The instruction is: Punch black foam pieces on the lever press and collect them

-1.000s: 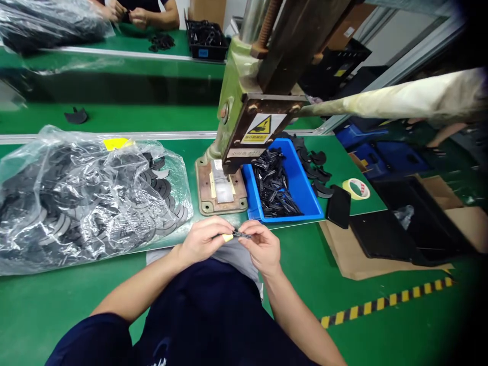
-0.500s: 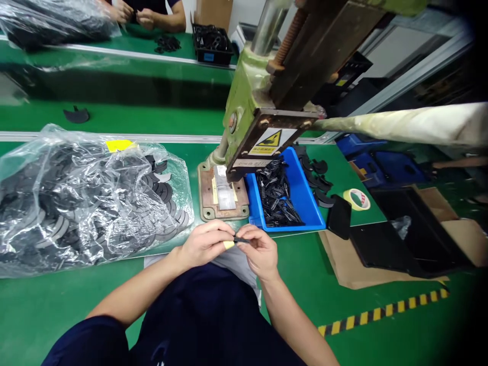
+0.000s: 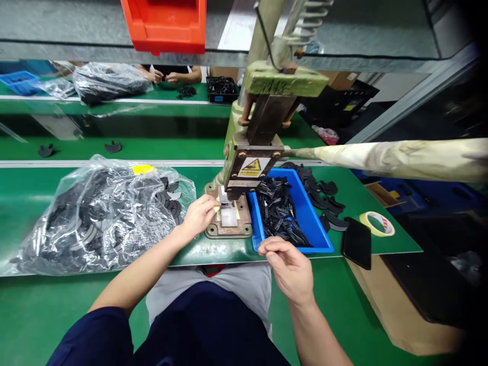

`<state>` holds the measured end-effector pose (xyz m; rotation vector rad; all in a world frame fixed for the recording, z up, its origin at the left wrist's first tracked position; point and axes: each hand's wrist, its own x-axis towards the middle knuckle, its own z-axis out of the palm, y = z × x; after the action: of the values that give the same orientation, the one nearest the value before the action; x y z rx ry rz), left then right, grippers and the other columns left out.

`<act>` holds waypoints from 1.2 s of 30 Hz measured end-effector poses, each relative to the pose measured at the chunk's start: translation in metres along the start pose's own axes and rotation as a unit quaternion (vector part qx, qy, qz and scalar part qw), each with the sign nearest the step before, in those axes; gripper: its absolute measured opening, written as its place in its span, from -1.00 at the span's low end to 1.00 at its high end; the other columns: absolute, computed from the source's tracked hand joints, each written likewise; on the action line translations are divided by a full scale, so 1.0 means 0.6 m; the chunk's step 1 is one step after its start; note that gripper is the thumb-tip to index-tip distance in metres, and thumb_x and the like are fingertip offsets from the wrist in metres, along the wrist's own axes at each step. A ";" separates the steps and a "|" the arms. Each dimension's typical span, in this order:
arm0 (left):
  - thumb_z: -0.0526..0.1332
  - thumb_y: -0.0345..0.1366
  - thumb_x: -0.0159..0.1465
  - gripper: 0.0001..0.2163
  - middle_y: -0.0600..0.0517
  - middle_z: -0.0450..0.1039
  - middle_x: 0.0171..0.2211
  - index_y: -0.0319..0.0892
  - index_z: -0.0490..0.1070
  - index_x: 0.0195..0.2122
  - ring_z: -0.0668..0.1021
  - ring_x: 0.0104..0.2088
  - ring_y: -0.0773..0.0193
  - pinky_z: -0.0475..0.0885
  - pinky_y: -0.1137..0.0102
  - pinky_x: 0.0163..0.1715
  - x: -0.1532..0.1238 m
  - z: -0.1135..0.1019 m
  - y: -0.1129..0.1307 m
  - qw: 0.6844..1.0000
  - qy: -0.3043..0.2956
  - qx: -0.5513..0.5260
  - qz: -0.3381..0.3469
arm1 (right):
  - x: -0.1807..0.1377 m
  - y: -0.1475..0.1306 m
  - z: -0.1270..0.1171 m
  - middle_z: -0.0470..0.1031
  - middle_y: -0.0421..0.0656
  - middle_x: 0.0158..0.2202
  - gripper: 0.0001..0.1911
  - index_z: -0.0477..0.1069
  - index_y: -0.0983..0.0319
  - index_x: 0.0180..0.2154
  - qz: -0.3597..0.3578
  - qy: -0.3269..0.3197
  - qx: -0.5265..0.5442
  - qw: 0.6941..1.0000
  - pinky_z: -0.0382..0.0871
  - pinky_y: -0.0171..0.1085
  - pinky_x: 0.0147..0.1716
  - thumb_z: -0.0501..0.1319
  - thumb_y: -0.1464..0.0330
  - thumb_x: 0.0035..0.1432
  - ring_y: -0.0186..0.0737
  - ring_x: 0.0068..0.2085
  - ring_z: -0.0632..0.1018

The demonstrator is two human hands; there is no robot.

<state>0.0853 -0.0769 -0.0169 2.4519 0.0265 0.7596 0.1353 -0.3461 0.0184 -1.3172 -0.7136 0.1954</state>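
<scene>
My left hand reaches to the base plate of the green hand press and pinches a small dark part under the press head, a yellow cot on one fingertip. My right hand hovers near the front edge of the bench, just below the blue bin of small black parts; its fingers are curled together and I cannot make out anything in them. The press's long wrapped lever sticks out to the right.
A clear plastic bag full of black curved pieces lies left of the press. More black curved pieces, a black flat slab and a tape roll lie right of the bin. Another person's hands work at the far bench. An orange bin hangs overhead.
My hands were together in front of me holding a small black part. Now the left hand has carried it up to the press base and the right hand has dropped away to the right. My view tilted up.
</scene>
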 end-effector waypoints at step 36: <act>0.04 -0.51 0.25 -0.63 -0.10 0.40 -0.10 -0.16 0.55 -0.04 0.51 -0.07 0.19 0.48 0.34 -0.04 0.013 0.032 -0.031 0.993 -0.109 0.028 0.016 | 0.085 -0.032 0.025 0.29 -0.25 -0.61 -0.69 0.16 0.15 -0.61 -0.388 0.193 -0.111 0.894 0.36 0.08 -0.14 0.16 0.26 0.10 -0.19 -0.45 0.40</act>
<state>0.1046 -0.0700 -0.0358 2.5821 -0.0761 0.5058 0.1611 -0.3129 0.0559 -1.1371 -0.8781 -0.7953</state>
